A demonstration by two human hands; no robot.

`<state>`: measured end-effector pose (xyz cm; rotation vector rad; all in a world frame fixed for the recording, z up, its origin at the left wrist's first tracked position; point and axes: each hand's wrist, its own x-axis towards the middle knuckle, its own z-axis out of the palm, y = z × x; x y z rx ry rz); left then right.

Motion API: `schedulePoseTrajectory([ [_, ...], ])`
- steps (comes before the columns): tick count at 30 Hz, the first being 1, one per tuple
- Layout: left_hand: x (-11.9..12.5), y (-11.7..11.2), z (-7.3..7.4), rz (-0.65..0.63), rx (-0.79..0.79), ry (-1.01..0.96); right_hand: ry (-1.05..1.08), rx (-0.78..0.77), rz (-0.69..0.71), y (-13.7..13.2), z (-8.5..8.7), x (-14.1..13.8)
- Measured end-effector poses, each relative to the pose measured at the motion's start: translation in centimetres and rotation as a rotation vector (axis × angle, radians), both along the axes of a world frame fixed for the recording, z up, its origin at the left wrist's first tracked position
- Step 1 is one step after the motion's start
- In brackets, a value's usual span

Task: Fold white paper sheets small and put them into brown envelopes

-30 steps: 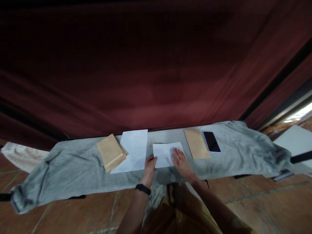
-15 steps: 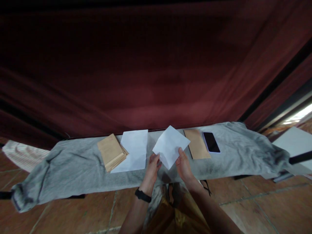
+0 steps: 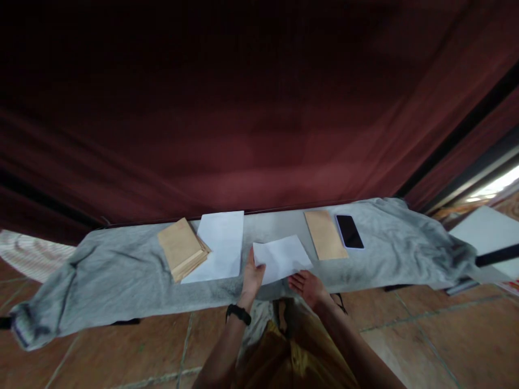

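A folded sheet of white paper (image 3: 283, 257) is tilted above the grey cloth in front of me. My left hand (image 3: 253, 273) grips its left edge, thumb on top and fingers behind. At the lower right edge is my right hand (image 3: 307, 286), palm partly turned up and fingers stretched along the paper's border; it does not appear to pinch the sheet. Left of the hands, a stack of white paper (image 3: 222, 246) lies flat, partly under a pile of brown envelopes (image 3: 180, 246). A single brown envelope (image 3: 325, 235) rests on the right.
A phone (image 3: 349, 232) with a pale purple edge lies right of the single envelope. Grey cloth (image 3: 121, 270) covers the long narrow surface. Behind it rises a dark red panel (image 3: 259, 183). Tiled floor (image 3: 162, 346) shows below, and a white board-like object (image 3: 486, 232) stands far right.
The white paper has turned from a diamond-like angle to lying more crosswise and lower. My left hand has shifted its hold up the left edge; my right hand has loosened and dropped below the paper.
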<state>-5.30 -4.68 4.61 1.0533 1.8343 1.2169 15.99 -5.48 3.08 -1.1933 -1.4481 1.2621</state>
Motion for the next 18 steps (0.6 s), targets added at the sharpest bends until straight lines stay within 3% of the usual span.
schedulePoseTrajectory([
  [5,-0.1,-0.8,0.4,-0.076,-0.092,0.532,0.029,-0.200,0.161,-0.8,-0.1,1.6],
  [8,1.2,-1.2,0.0,-0.091,-0.040,0.796,0.002,-0.169,0.122,0.3,-0.1,0.9],
  [10,2.5,-1.1,-0.6,-0.182,0.019,0.897,-0.105,-0.029,0.076,1.3,-0.2,-0.4],
  [12,3.6,-0.8,-1.3,-0.304,0.047,0.930,-0.436,0.320,0.070,2.5,-0.4,-1.9],
  [15,4.7,-0.1,-2.4,-0.414,0.021,0.963,-0.606,0.501,0.131,3.9,-0.9,-3.9],
  [18,4.7,0.6,-2.9,-0.445,-0.011,1.004,-0.817,0.619,0.172,4.9,-1.3,-5.0],
])
